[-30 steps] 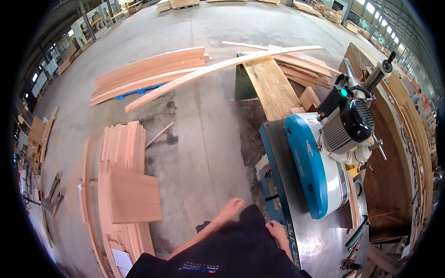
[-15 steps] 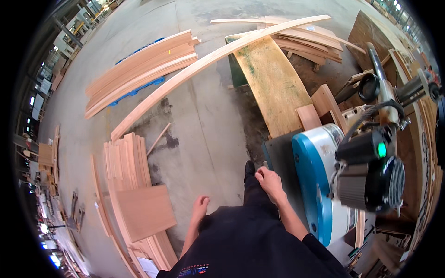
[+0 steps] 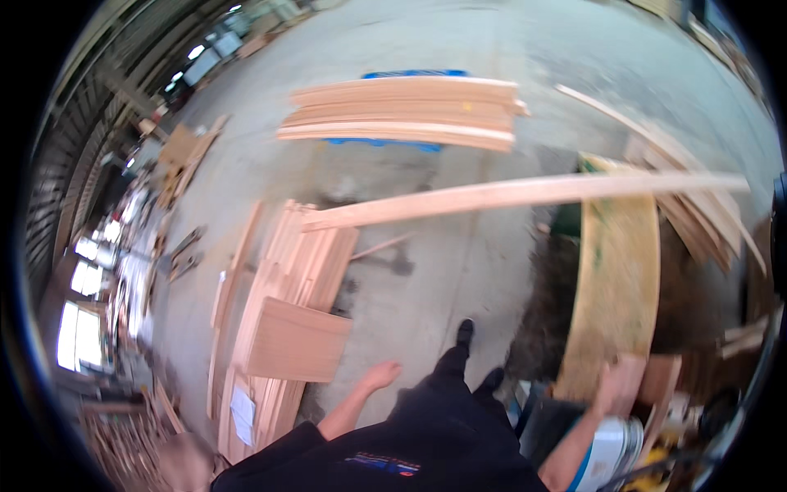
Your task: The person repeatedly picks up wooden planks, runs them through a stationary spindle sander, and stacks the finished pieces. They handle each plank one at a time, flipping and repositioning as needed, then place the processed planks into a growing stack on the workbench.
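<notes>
My right hand (image 3: pixel 608 389) reaches forward to the left edge of a short wooden block (image 3: pixel 627 379) at the near end of the yellowish worn bench top (image 3: pixel 619 279). Its fingers are smeared by motion, so a grip on the block cannot be made out. Low in front of me, my left hand (image 3: pixel 381 375) hangs with its fingers loosely stretched and nothing in it. To its left a flat wooden panel (image 3: pixel 299 340) lies on a stack of boards (image 3: pixel 307 262). One long board (image 3: pixel 459 199) spans from that stack across to the bench.
Beyond the long board, more planks (image 3: pixel 402 107) rest on a blue pallet (image 3: pixel 418 74). Boards (image 3: pixel 697 213) lie at the far right. A blue and white machine (image 3: pixel 611 451) stands by my right forearm. A white paper sheet (image 3: pixel 243 414) is on the left stack.
My view has swung left, so the scene has shifted rightward. My right hand has moved from in front of my leg out to the wooden block. My left hand remains low and empty.
</notes>
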`<action>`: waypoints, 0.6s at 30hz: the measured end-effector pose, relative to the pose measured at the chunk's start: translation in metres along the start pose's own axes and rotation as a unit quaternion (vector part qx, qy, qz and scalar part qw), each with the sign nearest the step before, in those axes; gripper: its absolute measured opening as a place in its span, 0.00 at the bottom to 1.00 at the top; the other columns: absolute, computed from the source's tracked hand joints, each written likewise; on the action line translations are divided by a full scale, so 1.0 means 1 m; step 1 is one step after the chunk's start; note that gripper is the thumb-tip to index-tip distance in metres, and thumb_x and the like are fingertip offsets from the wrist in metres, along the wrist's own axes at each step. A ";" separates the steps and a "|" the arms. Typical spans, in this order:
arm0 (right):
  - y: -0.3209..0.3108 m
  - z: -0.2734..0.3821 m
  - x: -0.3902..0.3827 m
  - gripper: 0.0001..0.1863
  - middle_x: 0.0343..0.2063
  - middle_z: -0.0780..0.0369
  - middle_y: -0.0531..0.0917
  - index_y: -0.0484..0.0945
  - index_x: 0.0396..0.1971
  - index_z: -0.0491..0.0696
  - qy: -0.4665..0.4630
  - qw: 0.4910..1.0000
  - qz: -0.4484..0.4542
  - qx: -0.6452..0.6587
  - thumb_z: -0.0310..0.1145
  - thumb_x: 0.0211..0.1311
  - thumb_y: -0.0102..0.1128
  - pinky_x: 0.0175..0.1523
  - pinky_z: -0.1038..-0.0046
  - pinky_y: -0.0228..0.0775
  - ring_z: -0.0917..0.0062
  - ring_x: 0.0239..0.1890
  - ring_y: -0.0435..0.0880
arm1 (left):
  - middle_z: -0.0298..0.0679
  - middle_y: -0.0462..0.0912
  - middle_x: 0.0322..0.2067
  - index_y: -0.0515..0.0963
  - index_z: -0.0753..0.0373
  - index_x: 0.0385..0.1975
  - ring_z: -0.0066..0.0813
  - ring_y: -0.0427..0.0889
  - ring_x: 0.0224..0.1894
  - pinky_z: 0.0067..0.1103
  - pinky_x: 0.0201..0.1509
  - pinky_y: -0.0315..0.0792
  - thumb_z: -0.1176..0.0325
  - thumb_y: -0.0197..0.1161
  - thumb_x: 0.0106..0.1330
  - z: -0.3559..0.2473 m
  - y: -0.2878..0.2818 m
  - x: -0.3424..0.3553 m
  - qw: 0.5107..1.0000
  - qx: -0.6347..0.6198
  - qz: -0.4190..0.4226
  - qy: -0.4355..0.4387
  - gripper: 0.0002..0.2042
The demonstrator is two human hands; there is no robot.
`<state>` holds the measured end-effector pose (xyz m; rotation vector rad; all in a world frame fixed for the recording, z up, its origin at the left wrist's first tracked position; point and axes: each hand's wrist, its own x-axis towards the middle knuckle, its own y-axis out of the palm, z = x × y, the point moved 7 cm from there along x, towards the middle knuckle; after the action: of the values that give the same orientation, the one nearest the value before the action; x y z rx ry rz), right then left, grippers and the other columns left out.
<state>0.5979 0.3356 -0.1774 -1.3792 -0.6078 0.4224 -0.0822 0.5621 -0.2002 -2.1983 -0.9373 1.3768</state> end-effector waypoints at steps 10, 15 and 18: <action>-0.058 0.021 0.039 0.20 0.46 0.48 0.84 0.80 0.49 0.39 -0.077 0.993 -0.067 0.066 0.41 0.71 0.52 0.55 0.57 0.75 0.53 0.47 0.83 | 0.53 0.84 0.48 0.79 0.67 0.50 0.50 0.81 0.53 0.39 0.58 0.73 0.59 0.50 0.71 -0.075 -0.097 0.132 0.993 -0.092 -0.062 0.041 0.19; -0.014 -0.001 0.049 0.22 0.53 0.49 0.82 0.80 0.54 0.42 0.057 0.988 0.135 -0.056 0.41 0.75 0.45 0.60 0.60 0.72 0.53 0.55 0.80 | 0.55 0.84 0.44 0.79 0.68 0.49 0.53 0.82 0.49 0.40 0.55 0.74 0.60 0.50 0.70 -0.091 -0.123 0.156 0.996 -0.074 -0.041 0.041 0.19; 0.001 -0.009 0.045 0.21 0.52 0.50 0.83 0.81 0.53 0.44 0.046 0.992 0.097 -0.071 0.41 0.73 0.46 0.59 0.60 0.73 0.53 0.54 0.80 | 0.57 0.84 0.42 0.79 0.68 0.47 0.53 0.82 0.48 0.40 0.52 0.74 0.60 0.51 0.70 -0.091 -0.122 0.172 0.995 -0.073 -0.043 0.047 0.18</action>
<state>0.6385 0.3556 -0.1724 -1.5925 -0.4364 0.4755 0.0097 0.7723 -0.1933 -2.2779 -1.1146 1.1901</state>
